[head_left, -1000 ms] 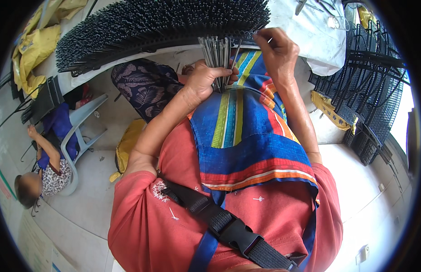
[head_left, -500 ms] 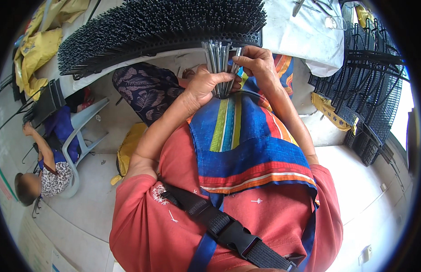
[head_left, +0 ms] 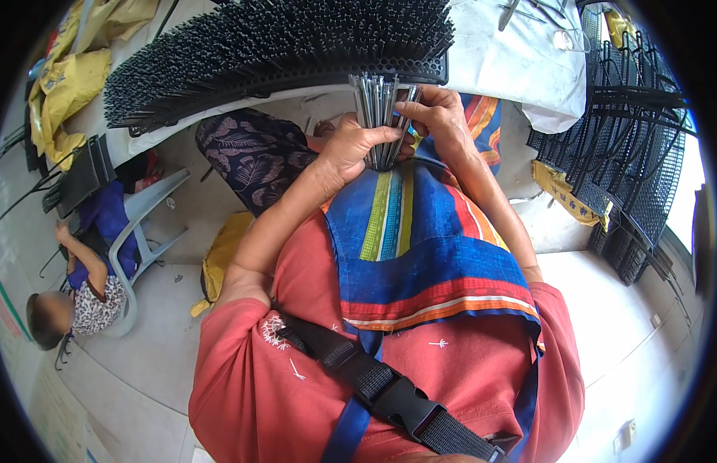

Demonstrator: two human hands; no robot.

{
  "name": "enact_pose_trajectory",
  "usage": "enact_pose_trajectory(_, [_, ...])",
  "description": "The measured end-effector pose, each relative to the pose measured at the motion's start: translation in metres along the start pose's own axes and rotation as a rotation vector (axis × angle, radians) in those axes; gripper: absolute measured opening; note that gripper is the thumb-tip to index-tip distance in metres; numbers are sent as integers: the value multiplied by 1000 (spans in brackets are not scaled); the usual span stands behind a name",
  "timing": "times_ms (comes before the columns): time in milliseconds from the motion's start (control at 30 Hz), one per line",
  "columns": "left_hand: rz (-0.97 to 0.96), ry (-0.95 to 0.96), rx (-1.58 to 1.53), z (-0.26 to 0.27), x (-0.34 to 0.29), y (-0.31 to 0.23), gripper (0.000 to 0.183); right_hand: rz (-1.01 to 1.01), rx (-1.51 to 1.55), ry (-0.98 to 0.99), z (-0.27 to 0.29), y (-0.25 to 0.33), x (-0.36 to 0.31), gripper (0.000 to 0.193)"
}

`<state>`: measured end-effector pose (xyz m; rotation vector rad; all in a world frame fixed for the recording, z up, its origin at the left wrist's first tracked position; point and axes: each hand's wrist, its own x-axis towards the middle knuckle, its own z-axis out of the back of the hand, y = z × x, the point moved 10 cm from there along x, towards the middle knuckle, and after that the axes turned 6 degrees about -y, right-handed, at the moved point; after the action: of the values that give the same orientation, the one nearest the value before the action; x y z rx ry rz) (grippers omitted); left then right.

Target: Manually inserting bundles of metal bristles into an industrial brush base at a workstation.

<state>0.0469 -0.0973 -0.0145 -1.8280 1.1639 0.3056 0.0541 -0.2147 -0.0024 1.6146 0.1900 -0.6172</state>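
My left hand (head_left: 349, 148) is wrapped round a bundle of thin silvery metal rods (head_left: 374, 104), its thumb lying across the front. The rods stand roughly upright above my lap and fan apart at the top. Against the right side of the bundle, my right hand (head_left: 441, 117) has its thumb and fingers closed on a few of the rods near their upper part. Just beyond both hands is a long black perforated tray (head_left: 408, 71), packed with many short dark upright pins (head_left: 289, 42). A striped blue apron (head_left: 428, 270) covers my lap beneath the rods.
The tray rests on a white-covered table (head_left: 520, 69) with a few metal tools (head_left: 528, 11). Black mesh racks (head_left: 636, 147) stand at the right. On the left, another person (head_left: 96, 297) sits in a pale plastic chair (head_left: 131, 255). Yellow sacks (head_left: 73, 89) lie at the far left.
The right hand has shifted slightly down and right, and the rods at its fingers now lean more to the right. The left hand keeps its hold on the bundle.
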Motion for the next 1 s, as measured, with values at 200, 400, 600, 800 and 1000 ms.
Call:
enact_pose_trajectory(200, [-132, -259, 4, 33, 0, -7, 11, 58, 11, 34, -3, 15, -6, 10])
enact_pose_trajectory(400, [-330, -387, 38, 35, -16, -31, 7, 158, -17, -111, 12, 35, -18, 9])
enact_pose_trajectory(600, [-291, -334, -88, 36, -28, -46, 11, 367, -52, -291, 35, 59, -25, 4])
enact_pose_trajectory(800, [-33, -203, -126, 15, -19, -22, 17, 1191, -680, -140, -41, 116, -92, 14])
enact_pose_trajectory(1000, [-41, -203, -194, 21, -6, -33, 15, 1301, -886, -42, -68, 101, -105, 19])
